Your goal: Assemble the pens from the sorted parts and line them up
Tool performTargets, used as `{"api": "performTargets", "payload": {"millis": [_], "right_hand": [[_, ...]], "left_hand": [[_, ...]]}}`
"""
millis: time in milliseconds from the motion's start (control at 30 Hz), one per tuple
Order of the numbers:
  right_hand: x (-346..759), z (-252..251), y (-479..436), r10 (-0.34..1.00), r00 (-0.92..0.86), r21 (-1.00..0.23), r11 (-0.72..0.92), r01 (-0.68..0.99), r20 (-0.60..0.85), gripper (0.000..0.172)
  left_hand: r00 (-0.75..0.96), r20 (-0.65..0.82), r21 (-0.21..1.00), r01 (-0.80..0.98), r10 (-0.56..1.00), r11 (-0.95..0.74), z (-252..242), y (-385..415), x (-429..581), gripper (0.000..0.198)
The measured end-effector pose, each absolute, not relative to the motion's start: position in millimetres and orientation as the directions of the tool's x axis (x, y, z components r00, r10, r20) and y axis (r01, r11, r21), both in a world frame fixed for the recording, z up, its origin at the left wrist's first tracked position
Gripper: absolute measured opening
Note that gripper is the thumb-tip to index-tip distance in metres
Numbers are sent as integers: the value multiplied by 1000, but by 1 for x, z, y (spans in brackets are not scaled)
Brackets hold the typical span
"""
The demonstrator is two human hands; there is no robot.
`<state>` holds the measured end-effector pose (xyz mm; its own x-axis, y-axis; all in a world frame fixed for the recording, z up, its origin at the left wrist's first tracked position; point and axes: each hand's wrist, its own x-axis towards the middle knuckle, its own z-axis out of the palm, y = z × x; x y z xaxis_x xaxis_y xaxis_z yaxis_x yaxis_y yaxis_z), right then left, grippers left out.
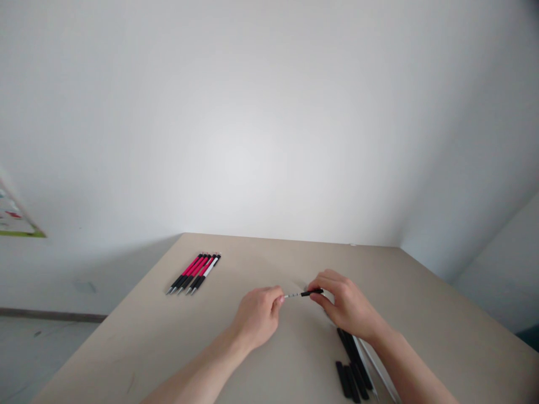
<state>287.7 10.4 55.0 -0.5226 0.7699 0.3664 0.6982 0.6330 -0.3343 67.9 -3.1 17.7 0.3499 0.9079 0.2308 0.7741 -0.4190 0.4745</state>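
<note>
My left hand (261, 311) is closed in a pinch on the near-white end of a thin, dark-marked pen rod (291, 295). To its right, my right hand (339, 300) pinches a short black pen grip (312, 292) between thumb and fingers. Rod and grip lie in one line just above the table, the rod's right end meeting the grip. How far the rod runs inside the grip, or within my left fist, is hidden. Beneath my right forearm lie several black grips (352, 381) and long white and black pen parts (370, 365), partly covered by the arm.
On the left of the beige table (177, 336), several pens (196, 274) lie side by side, most pink and black, one white and black. A pale wall (269, 140) stands behind the table's far edge. A picture with a green border (25, 233) hangs at far left.
</note>
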Motion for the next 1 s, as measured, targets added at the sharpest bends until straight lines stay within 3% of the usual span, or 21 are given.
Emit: {"api": "performTargets", "payload": {"millis": [233, 367, 500, 733, 1000], "right_hand": [[276, 49, 8, 739, -542, -371, 672, 641, 400, 13], [268, 43, 6, 722, -564, -370, 691, 621, 401, 17], [267, 37, 7, 723, -562, -370, 690, 623, 402, 19], [264, 35, 7, 740, -563, -374, 672, 639, 369, 20], [266, 40, 5, 767, -513, -462, 642, 612, 386, 9]], "left_hand": [[383, 227, 478, 757, 896, -445, 16, -5, 69, 25], [410, 217, 579, 677, 886, -455, 15, -5, 70, 16], [439, 184, 673, 596, 880, -438, 13, -5, 70, 24], [444, 214, 666, 586, 870, -463, 11, -3, 69, 4], [428, 306, 653, 556, 850, -515, 14, -4, 70, 9]]}}
